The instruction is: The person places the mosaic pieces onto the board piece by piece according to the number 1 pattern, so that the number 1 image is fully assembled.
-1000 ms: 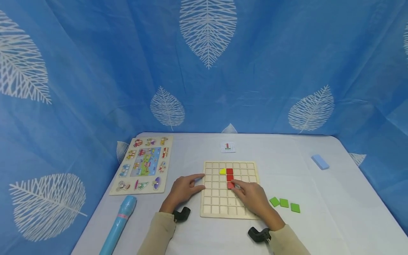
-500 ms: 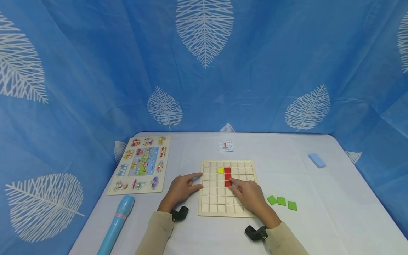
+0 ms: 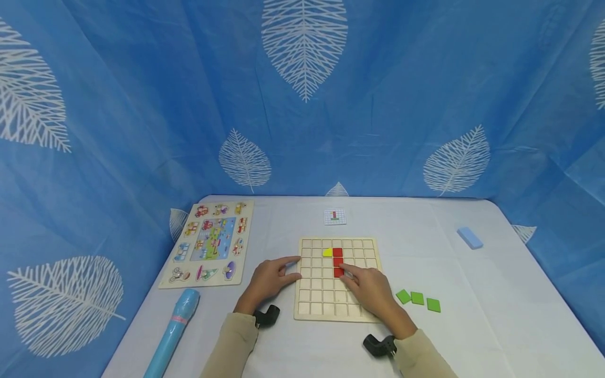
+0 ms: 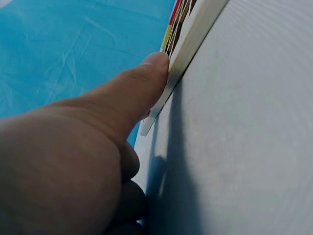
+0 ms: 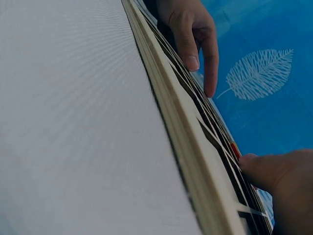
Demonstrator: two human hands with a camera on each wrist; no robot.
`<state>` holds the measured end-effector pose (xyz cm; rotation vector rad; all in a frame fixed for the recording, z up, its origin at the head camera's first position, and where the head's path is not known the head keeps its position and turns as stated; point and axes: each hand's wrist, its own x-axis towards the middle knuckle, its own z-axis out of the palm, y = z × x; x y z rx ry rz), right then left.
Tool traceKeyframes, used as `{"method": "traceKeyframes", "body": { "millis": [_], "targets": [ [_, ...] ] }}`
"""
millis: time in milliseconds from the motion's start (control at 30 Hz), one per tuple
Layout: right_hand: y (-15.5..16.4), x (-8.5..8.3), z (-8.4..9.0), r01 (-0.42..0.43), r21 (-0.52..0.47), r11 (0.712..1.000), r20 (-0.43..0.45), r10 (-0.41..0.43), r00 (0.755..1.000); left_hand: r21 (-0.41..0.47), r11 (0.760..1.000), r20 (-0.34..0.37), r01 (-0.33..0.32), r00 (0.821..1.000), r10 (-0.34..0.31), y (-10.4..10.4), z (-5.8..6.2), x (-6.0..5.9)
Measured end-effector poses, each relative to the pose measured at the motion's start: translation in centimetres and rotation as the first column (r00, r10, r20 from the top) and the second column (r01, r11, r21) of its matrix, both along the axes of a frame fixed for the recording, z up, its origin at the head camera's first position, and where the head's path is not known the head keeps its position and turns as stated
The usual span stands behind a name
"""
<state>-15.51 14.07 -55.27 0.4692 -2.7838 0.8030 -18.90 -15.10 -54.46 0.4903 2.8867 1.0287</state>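
A square wooden grid board [image 3: 302,313] lies on the white table. Three red tiles [image 3: 337,252] stand in a column in its cells, with a yellow piece [image 3: 327,252] left of the top one. My right hand [image 3: 373,291] has its index fingertip and thumb at opposite edges of the lowest red tile [image 3: 338,272], pinching it in its cell. The right wrist view shows that thumb [image 5: 264,169] close to a bit of red. At the board's left edge, my left hand [image 3: 267,281] touches the rim with thumb and index finger spread apart.
Three green tiles [image 3: 417,298] lie right of the board. Behind it is a small pattern card [image 3: 334,216]. A picture knob puzzle [image 3: 248,236] and a light-blue tube-like object [image 3: 172,331] are at left, a blue block [image 3: 470,238] at far right.
The head view has shifted slightly, so everything appears a little further left than one second ago. Both hands keep their places on the board.
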Motion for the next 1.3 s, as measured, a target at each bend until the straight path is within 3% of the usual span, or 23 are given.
{"method": "traceKeyframes", "body": {
  "millis": [167, 433, 667, 800, 1000, 1300],
  "targets": [
    [0.4, 0.1, -0.2, -0.004, -0.047, 0.999, -0.034, 0.003, 0.999, -0.011, 1.0, -0.001, 0.001, 1.0, -0.001, 0.0, -0.2, -0.2],
    [1.4, 0.5, -0.3, 0.007, -0.148, 0.989, -0.228, -0.041, 0.973, 0.004, 1.0, -0.016, 0.017, 1.0, -0.017, 0.1, -0.5, -0.3],
    [2.2, 1.1, -0.3, -0.004, -0.162, 0.987, -0.286, -0.043, 0.957, -0.007, 1.0, -0.016, 0.014, 1.0, -0.014, 0.1, -0.7, -0.5],
    [3.2, 2.0, -0.6, 0.018, -0.154, 0.988, -0.268, -0.059, 0.961, -0.014, 1.0, -0.02, 0.002, 1.0, -0.002, -0.1, -0.8, -0.4],
    [5.4, 4.2, -0.6, 0.127, -0.149, 0.981, -0.169, -0.152, 0.974, -0.016, 1.0, -0.009, -0.006, 1.0, 0.006, -0.1, -0.9, -0.3],
    [7.3, 6.9, -0.4, 0.257, -0.124, 0.958, -0.098, -0.27, 0.958, -0.014, 1.0, -0.018, -0.009, 1.0, 0.009, 0.0, -0.8, -0.4]
  ]
}}
